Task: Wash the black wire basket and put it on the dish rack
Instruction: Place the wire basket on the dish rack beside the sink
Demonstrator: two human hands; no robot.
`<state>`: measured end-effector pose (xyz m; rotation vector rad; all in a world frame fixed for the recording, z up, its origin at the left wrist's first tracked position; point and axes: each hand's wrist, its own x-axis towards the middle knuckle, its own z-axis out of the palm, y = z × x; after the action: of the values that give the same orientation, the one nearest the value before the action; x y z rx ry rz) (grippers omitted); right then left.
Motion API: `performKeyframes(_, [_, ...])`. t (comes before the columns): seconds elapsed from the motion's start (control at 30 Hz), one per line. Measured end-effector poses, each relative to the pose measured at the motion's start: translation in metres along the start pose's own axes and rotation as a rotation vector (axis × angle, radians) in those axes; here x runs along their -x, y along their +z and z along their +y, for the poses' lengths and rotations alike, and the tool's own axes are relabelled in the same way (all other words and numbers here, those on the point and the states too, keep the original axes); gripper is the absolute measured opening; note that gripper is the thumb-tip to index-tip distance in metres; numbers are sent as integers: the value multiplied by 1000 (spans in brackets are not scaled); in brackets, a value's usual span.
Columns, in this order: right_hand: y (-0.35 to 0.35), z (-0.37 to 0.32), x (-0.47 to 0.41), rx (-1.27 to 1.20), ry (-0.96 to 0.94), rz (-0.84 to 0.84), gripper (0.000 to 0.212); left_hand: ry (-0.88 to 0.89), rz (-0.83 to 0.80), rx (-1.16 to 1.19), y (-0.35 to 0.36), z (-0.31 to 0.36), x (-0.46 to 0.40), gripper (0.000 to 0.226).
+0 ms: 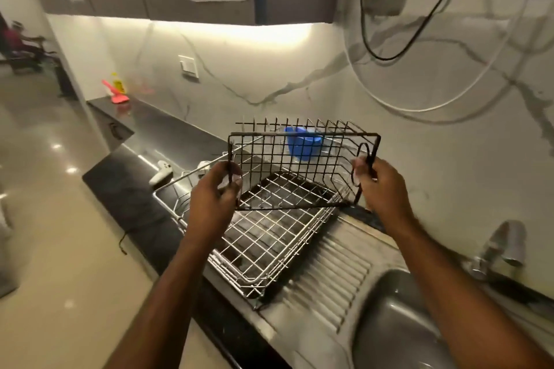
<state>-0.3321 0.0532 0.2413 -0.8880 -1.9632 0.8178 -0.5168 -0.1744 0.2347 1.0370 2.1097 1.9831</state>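
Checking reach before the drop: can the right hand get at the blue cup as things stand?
Probably not. The right hand grips the black basket by its end, as does the left hand, and the basket hangs between the hands and the blue cup.

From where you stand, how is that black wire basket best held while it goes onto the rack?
By its two short ends, one hand from each side. The black wire basket is wide and open-meshed; the left hand pinches the left end wires, the right hand has its grip round the looped handle, keeping it level above the dish rack.
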Motion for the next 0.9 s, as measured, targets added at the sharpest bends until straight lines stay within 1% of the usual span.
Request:
performKeyframes(0.07, [5, -10, -4, -347, 195, -80, 56, 10, 1, -17, -2, -4, 1, 17])
performKeyframes(0.1, [5, -13, -7, -536, 292, -121, 66, 21, 0, -7, -2, -6, 1, 21])
performKeyframes(0.13, [0, -13, -10, -689, 369, -162, 76, 42, 3, 9, -2, -8, 2, 28])
performKeyframes(0.17, [-6, -12, -16, -785, 426, -202, 83, 59, 11, 35, -1, -9, 3, 39])
performKeyframes(0.2, [-15, -12, -21, -830, 466, -239, 87, 69, 26, 54, 0, -10, 3, 49])
performKeyframes(0.23, [-22, -12, -26, -822, 495, -278, 87, 80, 27, 75, 1, -9, 4, 55])
performKeyframes(0.3, [-36, -10, -36, -690, 525, -352, 82, 76, -8, 100, 5, -9, 6, 60])
performKeyframes(0.33, [-42, -8, -37, -586, 525, -389, 77, 89, -40, 80, 9, -11, 7, 56])
performKeyframes(0.4, [-52, -4, -37, -397, 508, -473, 68, 166, -90, -53, 15, -16, 5, 31])
performKeyframes(0.43, [-57, 0, -35, -361, 494, -480, 65, 206, -108, -122, 19, -19, 3, 24])
performKeyframes(0.47, [-61, 5, -32, -358, 476, -465, 61, 236, -115, -165, 23, -23, 2, 21])
performKeyframes(0.53, [-69, 14, -22, -409, 427, -418, 51, 237, -139, -162, 35, -25, 1, 23])
performKeyframes(0.57, [-71, 19, -16, -428, 393, -404, 46, 221, -146, -132, 39, -24, 1, 27])
performKeyframes(0.63, [-75, 29, -2, -434, 338, -355, 42, 164, -166, -38, 50, -19, 1, 47])
performKeyframes(0.7, [-80, 42, 10, -480, 315, -270, 50, 111, -218, 20, 61, -16, -2, 68])
performKeyframes(0.77, [-84, 51, 20, -534, 321, -176, 62, 81, -304, 43, 69, -11, -2, 69])
performKeyframes(0.83, [-87, 55, 28, -552, 310, -92, 69, 43, -397, 85, 75, -8, 2, 67])
performKeyframes(0.9, [-88, 60, 35, -553, 306, -33, 64, -4, -410, 125, 78, -5, 9, 68])
